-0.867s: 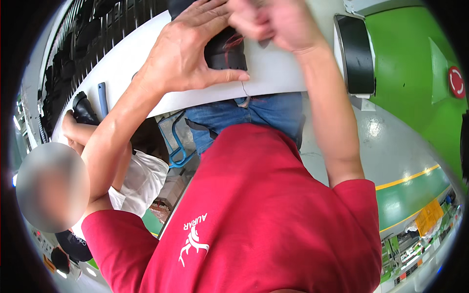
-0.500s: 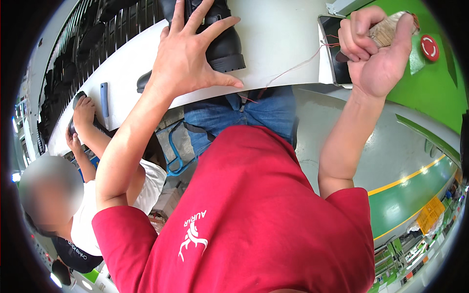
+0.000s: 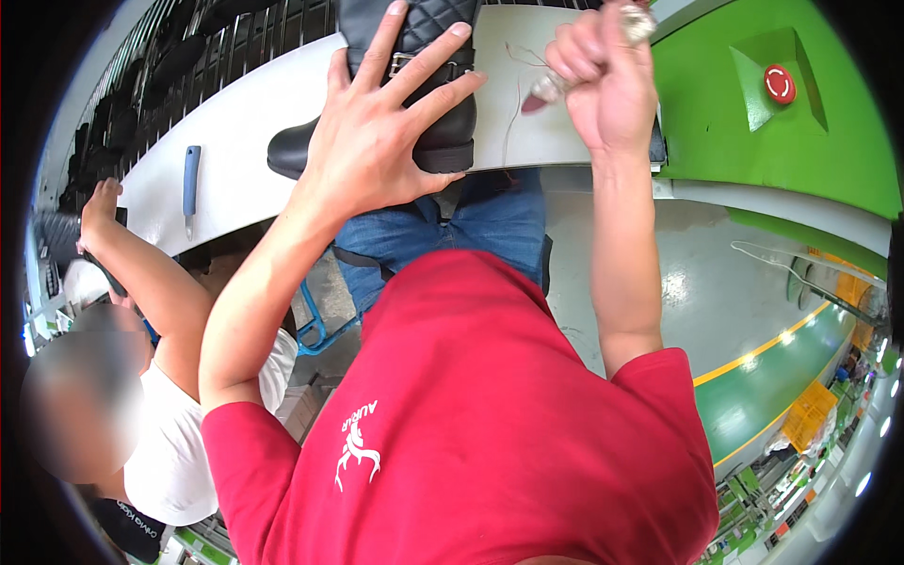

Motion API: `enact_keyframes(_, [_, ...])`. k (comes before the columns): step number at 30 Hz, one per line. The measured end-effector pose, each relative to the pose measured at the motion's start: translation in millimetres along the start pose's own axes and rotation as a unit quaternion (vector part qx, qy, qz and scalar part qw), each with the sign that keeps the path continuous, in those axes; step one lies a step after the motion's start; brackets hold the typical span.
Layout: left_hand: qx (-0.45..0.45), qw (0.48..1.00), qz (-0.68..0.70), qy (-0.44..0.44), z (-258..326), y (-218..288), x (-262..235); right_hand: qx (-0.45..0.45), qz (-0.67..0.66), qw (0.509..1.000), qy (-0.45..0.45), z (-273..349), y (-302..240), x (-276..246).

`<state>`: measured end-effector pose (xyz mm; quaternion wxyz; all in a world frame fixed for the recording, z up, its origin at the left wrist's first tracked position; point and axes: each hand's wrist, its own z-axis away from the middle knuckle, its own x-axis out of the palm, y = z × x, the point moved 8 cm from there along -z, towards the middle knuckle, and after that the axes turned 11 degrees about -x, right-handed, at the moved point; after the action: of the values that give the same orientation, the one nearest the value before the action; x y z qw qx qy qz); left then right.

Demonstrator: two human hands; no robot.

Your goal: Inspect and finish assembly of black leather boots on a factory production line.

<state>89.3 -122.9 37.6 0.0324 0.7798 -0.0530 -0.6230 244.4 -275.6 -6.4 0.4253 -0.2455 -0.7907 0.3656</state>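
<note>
Since half a second ago the left hand (image 3: 377, 151) has kept its place on the boot (image 3: 414, 104), fingers still spread, while the right hand (image 3: 607, 80) has swung in from the green machine (image 3: 753, 141) toward the boot and now hangs over the table (image 3: 245, 141), just right of the boot's shaft. The co-worker's hand (image 3: 99, 202) at the far left has stayed at the table's end.

No container shows; the boot stands straight on the pale table top, and dark boots fill the rack (image 3: 188, 56) behind it.

The left hand is open, its palm flat on the boot's heel side, fingers fanned up over the quilted shaft and the buckle strap (image 3: 424, 66); it presses rather than grasps. The black boot lies under that palm, toe (image 3: 287, 155) pointing to the person's left, shaft running to the top edge.

The right hand is closed in a fist around a pale wad (image 3: 546, 89), perhaps cloth, whose end pokes out toward the boot. A thin thread (image 3: 516, 104) trails on the table between wad and boot. Wad and boot are near but apart.

A blue-handled tool (image 3: 191, 184) lies on the table well left of the boot. A red button (image 3: 780, 83) sits on the green machine to the right.
</note>
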Motion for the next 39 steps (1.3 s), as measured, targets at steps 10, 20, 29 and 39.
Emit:
enact_keyframes(10, [0.214,0.913,-0.026,0.346,7,-16,55,0.040,-0.291,0.950,-0.104,25,29,46])
enact_keyframes(20, [0.036,0.972,-0.081,-0.218,-20,9,11,0.057,-0.265,0.962,-0.015,26,46,49])
enact_keyframes(29, [0.020,0.999,0.021,-0.045,1,-5,36,0.275,-0.479,0.793,-0.256,16,49,119])
enact_keyframes(39, [0.028,1.000,-0.002,-0.012,8,-2,29,0.113,0.008,0.987,-0.114,4,31,1])
